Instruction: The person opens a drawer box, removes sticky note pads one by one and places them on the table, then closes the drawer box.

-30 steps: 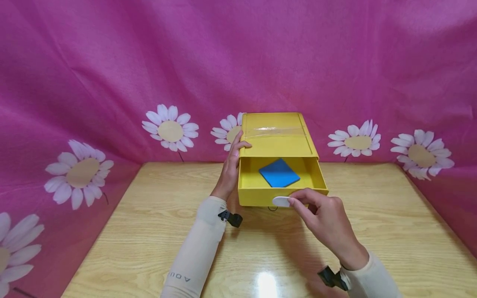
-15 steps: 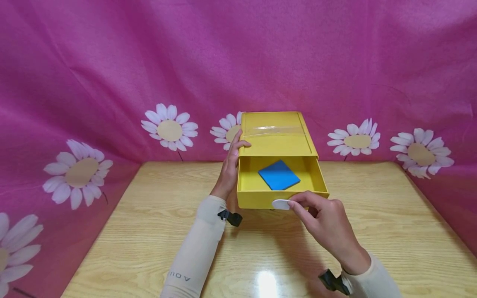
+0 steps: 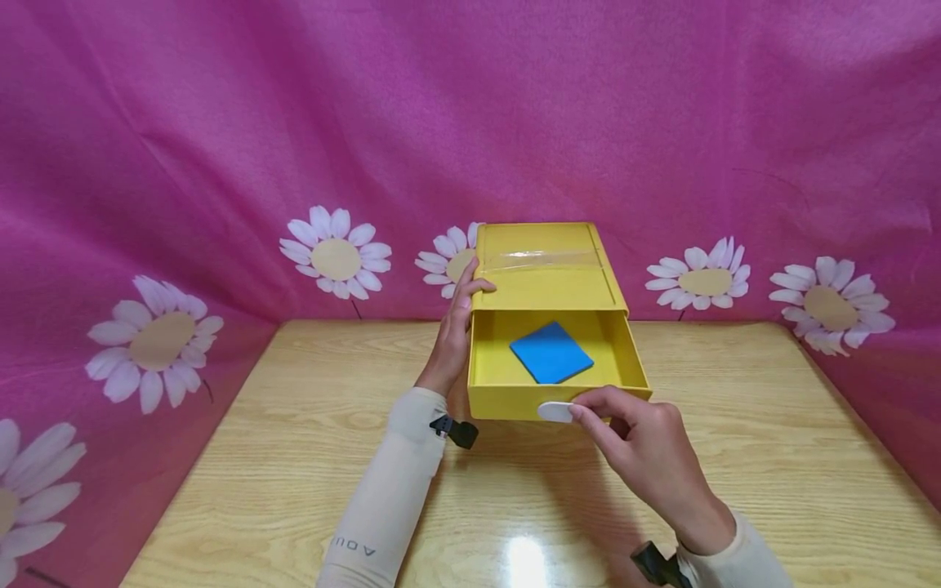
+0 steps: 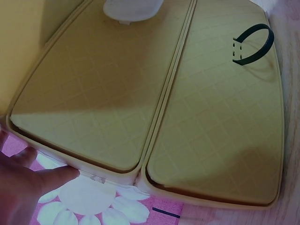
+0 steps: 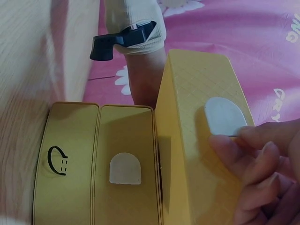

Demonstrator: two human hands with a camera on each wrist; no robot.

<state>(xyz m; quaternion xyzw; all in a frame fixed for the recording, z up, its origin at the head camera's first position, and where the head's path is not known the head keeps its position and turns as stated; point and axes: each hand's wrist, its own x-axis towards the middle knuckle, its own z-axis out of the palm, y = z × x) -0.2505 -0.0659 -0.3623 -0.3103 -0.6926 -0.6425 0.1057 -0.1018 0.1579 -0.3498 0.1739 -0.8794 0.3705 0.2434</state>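
The right hand (image 3: 650,449) pinches the white rounded plastic tab (image 3: 555,411) on the yellow rectangular plastic drawer (image 3: 507,403), which juts toward six o'clock from its yellow boxy plastic cabinet (image 3: 551,286) and looks light, stiff and best held there, while the left hand (image 3: 450,347), fingers extended, rests on the cabinet at nine o'clock.

Cabinet (image 3: 547,286) on table (image 3: 294,433), toward 12 o'clock; curtain (image 3: 470,122) behind at 12, also along 9 and 3. 3 drawers stacked: top drawer (image 3: 507,402) out toward 6, middle drawer (image 5: 124,131) and bottom drawer (image 5: 70,126) below, both in. Tile (image 3: 551,352) inside top drawer, 1 corner toward 12. Front tab (image 3: 555,412) on its 6 o'clock face, right hand (image 3: 650,449) pinching from 5. Left hand (image 3: 452,339) against cabinet, 9 o'clock. Second tab (image 5: 125,169) on middle drawer, loop (image 4: 270,40) on bottom drawer.
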